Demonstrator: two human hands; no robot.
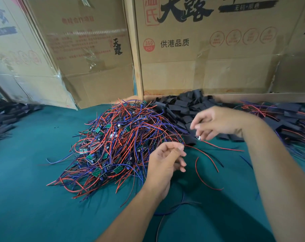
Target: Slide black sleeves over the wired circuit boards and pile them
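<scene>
A big tangle of small green circuit boards with red and blue wires (113,142) lies on the green table (34,198). Behind it sits a heap of empty black sleeves (181,109). My left hand (165,163) pinches thin red and dark wires at its fingertips. My right hand (216,123), blurred, holds a black sleeve (191,139) with a small board end showing at its fingertips. Red wires (221,147) trail out from that sleeve. A pile of sleeved boards (291,119) lies at the far right.
Tall cardboard boxes (209,49) wall off the back of the table. Another heap of black sleeved pieces (4,116) sits at the far left. Loose red and blue wires (206,180) lie on the cloth in front of my hands.
</scene>
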